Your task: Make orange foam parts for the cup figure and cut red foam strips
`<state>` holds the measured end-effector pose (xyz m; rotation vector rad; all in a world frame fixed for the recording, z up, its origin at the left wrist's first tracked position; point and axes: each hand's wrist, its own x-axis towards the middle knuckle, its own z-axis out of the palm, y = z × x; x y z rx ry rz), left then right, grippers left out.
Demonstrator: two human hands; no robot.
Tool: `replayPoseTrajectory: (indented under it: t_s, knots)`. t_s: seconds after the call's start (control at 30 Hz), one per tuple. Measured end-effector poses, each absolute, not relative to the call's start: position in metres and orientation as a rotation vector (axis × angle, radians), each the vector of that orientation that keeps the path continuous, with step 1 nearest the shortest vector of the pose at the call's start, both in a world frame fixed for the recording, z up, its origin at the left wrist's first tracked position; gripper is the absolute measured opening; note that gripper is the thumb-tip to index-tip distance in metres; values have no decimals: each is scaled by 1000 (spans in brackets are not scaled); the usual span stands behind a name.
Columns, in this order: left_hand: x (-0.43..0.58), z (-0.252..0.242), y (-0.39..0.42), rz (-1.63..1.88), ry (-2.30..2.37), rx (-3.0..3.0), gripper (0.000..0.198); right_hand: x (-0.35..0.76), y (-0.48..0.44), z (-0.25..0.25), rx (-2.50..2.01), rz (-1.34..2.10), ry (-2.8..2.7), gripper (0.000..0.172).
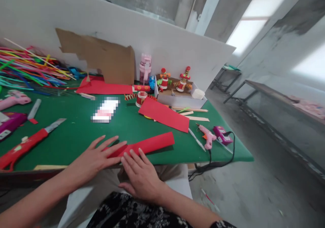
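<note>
A strip of red paper (154,144) lies along the front edge of the green table, its right end curling up a little. My left hand (99,153) rests on its left end, fingers spread and flat. Beside it my right hand (142,173) presses on the strip's near edge with stretched fingers, the thumb out to the side. Both palms face down, and the two hands nearly touch. Farther back another red paper piece (166,116) lies flat, partly over a small paper-cup figure (141,99) with folded orange arms.
At right lie a pink glue gun (208,136) with a black cord and a purple box (222,135). A white box (181,99) holds two finished figures. Scissors with a red handle (27,145) and coloured pipe cleaners (30,70) are at left. A pink bottle (145,68) stands behind.
</note>
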<state>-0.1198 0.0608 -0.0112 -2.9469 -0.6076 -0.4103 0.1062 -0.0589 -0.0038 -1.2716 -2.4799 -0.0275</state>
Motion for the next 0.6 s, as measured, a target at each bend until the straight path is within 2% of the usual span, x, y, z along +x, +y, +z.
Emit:
replayPoseTrajectory:
  t_s: [0.17, 0.43, 0.6]
  knots:
    - [-118, -5, 60, -421, -557, -2914, 52, 103, -64, -18, -1372, -101, -2342, 68]
    - [-112, 12, 56, -254, -602, -2897, 59, 103, -68, -29, -1443, -193, -2268, 61]
    - [-103, 18, 33, -279, -678, -2830, 44, 98, -67, -27, -1474, -237, -2303, 63]
